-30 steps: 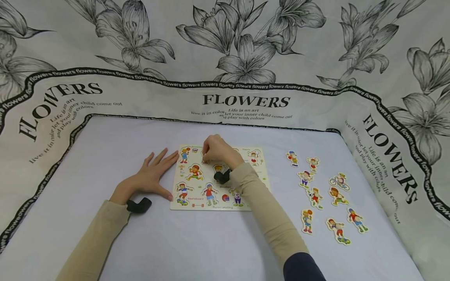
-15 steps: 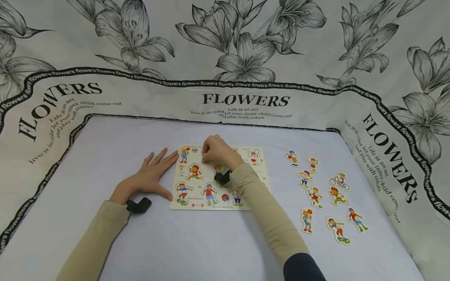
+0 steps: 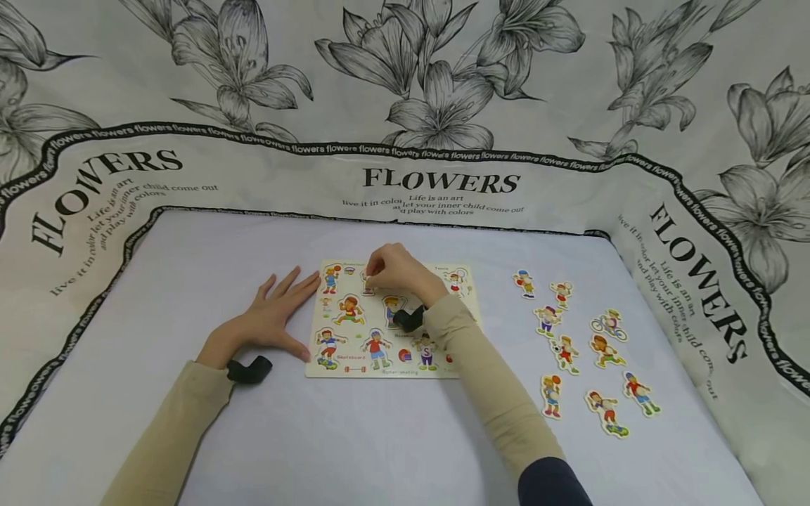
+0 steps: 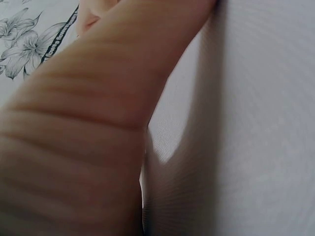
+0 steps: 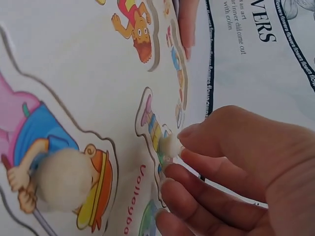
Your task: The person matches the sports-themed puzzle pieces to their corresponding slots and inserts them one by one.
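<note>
In the head view a cream puzzle board point(image 3: 374, 316) printed with sports figures lies flat on the table. My left hand point(image 3: 272, 320) rests at its left edge, fingers spread and thumb near the lower left corner. Over the board's top row is my right hand point(image 3: 405, 270). In the right wrist view its thumb and index finger pinch the pale round knob of a volleyball puzzle piece point(image 5: 155, 128), which sits in its outline. Beside it, a hockey puzzle piece point(image 5: 101, 164) with a knob lies in the board. The left wrist view shows mostly skin and tablecloth.
Several loose puzzle pieces lie right of the board, among them a cyclist point(image 3: 609, 325), a skateboarder point(image 3: 607, 413) and a basketball player point(image 3: 552, 397). A white cloth point(image 3: 253, 436) covers the table. Flower-printed fabric point(image 3: 436, 126) stands around the back and sides.
My right wrist and forearm have shifted slightly to the right, while the fingertips stay about the same spot on the board. My left hand has not moved.
</note>
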`<action>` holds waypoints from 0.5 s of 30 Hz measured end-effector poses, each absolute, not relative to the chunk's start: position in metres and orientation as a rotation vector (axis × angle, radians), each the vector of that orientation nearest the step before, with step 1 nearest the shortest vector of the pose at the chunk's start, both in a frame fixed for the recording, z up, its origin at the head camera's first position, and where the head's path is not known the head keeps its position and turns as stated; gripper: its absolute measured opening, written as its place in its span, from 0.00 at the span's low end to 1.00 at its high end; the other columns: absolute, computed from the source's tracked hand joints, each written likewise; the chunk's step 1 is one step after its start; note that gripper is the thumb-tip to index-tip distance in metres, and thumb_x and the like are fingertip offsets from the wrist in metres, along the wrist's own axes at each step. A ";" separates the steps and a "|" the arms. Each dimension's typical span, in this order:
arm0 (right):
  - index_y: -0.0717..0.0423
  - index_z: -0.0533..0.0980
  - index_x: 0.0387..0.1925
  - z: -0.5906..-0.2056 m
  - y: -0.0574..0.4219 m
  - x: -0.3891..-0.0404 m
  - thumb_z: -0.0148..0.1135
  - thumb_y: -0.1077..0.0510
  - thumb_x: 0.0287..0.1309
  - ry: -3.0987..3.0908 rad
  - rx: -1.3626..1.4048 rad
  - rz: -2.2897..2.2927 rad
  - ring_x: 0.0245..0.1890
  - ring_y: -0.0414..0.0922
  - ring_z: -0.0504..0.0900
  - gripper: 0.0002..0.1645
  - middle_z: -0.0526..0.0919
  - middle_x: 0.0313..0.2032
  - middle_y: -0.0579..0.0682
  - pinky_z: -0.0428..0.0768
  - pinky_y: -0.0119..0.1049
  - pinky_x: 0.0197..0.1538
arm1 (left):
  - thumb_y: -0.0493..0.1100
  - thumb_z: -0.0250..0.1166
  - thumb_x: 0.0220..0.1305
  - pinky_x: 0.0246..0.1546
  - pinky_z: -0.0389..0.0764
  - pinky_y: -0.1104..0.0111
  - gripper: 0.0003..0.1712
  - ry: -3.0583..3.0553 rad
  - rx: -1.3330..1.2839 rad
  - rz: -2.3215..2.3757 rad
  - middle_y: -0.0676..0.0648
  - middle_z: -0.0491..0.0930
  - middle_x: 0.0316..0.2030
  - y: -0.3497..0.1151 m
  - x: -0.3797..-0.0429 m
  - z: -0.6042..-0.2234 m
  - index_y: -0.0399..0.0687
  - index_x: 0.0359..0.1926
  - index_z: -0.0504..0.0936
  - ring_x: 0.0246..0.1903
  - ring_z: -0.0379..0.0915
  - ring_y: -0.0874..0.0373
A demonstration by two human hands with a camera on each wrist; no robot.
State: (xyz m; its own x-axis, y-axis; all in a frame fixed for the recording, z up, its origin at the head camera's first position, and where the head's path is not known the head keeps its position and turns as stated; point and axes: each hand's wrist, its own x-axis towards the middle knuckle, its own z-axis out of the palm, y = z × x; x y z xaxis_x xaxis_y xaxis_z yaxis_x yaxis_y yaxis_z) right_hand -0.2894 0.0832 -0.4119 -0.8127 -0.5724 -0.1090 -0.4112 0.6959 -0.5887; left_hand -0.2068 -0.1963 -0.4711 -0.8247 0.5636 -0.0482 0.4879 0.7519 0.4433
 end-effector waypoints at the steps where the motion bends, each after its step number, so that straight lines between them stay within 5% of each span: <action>1: 0.57 0.84 0.33 -0.411 0.084 -0.289 0.69 0.62 0.57 2.619 -0.782 -0.815 0.33 0.44 0.79 0.03 0.84 0.33 0.50 0.79 0.35 0.39 | 0.82 0.73 0.27 0.70 0.22 0.43 0.85 2.772 0.840 0.626 0.48 0.38 0.79 -0.196 -0.207 -0.471 0.48 0.79 0.43 0.76 0.21 0.43; 15: 0.58 0.84 0.39 -0.411 0.109 -0.282 0.66 0.60 0.62 2.681 -0.783 -0.945 0.31 0.45 0.78 0.06 0.83 0.32 0.50 0.78 0.37 0.36 | 0.80 0.74 0.28 0.70 0.23 0.42 0.84 2.784 0.846 0.626 0.47 0.39 0.79 -0.196 -0.206 -0.471 0.47 0.79 0.44 0.76 0.22 0.42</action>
State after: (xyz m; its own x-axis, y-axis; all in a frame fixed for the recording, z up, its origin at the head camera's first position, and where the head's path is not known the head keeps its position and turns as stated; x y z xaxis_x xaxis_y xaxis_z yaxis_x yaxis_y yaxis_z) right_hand -0.2822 0.1090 -0.4111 -0.8417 -0.5399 -0.0060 -0.4168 0.6567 -0.6286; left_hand -0.2056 -0.1956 -0.4711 -0.8259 0.5627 -0.0352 0.4934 0.7517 0.4377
